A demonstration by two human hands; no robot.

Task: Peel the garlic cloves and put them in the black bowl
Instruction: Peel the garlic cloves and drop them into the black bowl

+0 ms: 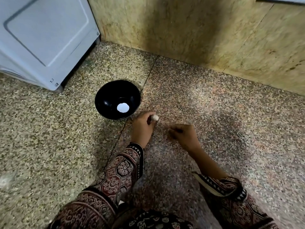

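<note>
A black bowl (117,99) stands on the speckled stone floor, with a bright white patch (122,107) on its bottom that may be glare or garlic. Just right of the bowl, my left hand (143,128) pinches a pale garlic piece (155,118) at its fingertips. My right hand (183,134) is lower and to the right, fingers curled together as if pinching something small; what it holds is too blurred to make out. Both hands hover close above the floor.
A white appliance (44,40) stands at the back left, close behind the bowl. A yellowish stone wall (206,33) runs along the back and right. A tile seam (128,123) crosses the floor under my left hand. Patterned sleeves cover both forearms.
</note>
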